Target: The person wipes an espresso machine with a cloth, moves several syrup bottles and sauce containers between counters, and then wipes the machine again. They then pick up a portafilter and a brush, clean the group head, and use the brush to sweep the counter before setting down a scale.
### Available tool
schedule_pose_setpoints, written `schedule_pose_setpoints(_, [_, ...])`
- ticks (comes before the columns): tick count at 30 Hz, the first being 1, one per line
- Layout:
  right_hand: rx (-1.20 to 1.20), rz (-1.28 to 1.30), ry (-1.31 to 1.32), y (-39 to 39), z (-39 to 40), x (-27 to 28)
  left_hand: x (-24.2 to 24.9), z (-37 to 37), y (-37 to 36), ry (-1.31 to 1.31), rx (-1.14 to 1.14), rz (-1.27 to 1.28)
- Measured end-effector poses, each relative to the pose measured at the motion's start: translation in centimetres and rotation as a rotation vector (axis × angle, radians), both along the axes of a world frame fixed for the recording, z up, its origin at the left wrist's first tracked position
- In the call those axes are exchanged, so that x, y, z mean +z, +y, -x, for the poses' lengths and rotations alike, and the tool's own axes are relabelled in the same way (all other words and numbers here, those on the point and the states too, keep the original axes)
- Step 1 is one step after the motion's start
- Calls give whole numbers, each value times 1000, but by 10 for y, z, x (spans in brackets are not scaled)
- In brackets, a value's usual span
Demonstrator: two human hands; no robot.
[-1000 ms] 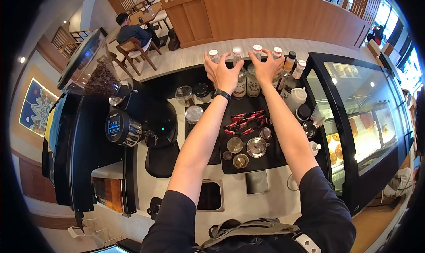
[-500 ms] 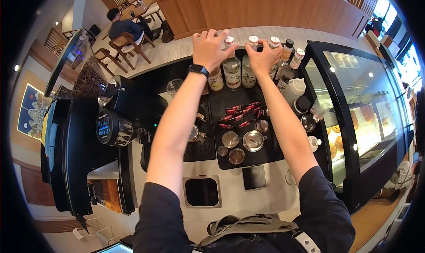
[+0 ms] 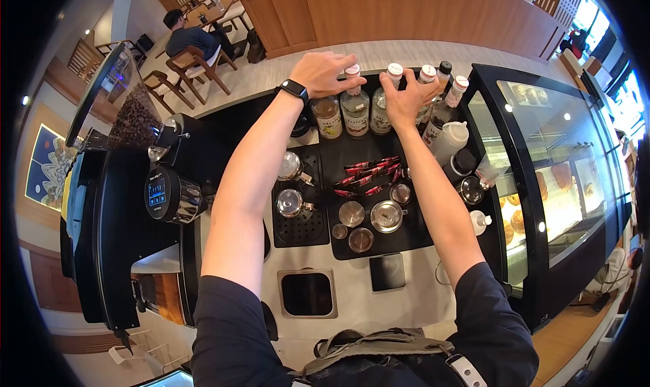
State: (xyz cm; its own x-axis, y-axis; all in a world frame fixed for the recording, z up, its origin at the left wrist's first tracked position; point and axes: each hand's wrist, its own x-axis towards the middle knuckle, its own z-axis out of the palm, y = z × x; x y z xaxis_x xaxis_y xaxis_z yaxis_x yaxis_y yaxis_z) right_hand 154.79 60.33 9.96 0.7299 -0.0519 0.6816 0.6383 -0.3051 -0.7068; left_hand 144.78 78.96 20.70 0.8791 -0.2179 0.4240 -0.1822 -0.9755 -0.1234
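A row of syrup bottles stands at the far edge of the counter. My left hand (image 3: 326,75) is at the left end, palm down. Its fingers close around the bottle necks, by the yellow-labelled bottle (image 3: 329,119) and the clear bottle (image 3: 356,116) beside it. My right hand (image 3: 409,101) reaches in from the right, thumb and fingers bent about the neck of another clear bottle (image 3: 379,118) and beside the white-capped bottle (image 3: 428,71). Part of each grip is hidden behind the hands. A dark-capped bottle (image 3: 443,72) and a red-labelled bottle (image 3: 455,92) stand further right.
Red sachets (image 3: 369,174), a glass pitcher (image 3: 386,216) and small glasses lie on a black mat. A drip tray (image 3: 300,228) holds metal portafilters. A coffee grinder (image 3: 172,196) is at left, a pastry display case (image 3: 542,177) at right. A seated person (image 3: 189,40) is beyond the counter.
My left hand has lowered slightly, its fingers drawn closer together around the bottle necks, and the forearm has swung left, uncovering the drip tray. The bottle caps by my right hand appear slightly further right.
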Motion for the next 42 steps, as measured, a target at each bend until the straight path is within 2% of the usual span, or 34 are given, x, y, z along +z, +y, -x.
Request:
schedule_pose_setpoints(7, [24, 5, -39, -4, 6, -4, -21, -3, 5, -214, -77, -99])
schedule_pose_setpoints(14, [-19, 32, -28, 5, 4, -1, -22, 2, 4, -323, -80, -26])
schedule_pose_setpoints(25, [-31, 26, 8, 4, 4, 2, -6, 4, 1, -413, -126, -46])
schedule_pose_setpoints(42, [-65, -3, 2, 4, 0, 7, 38, 33, 0, -508, -76, 72])
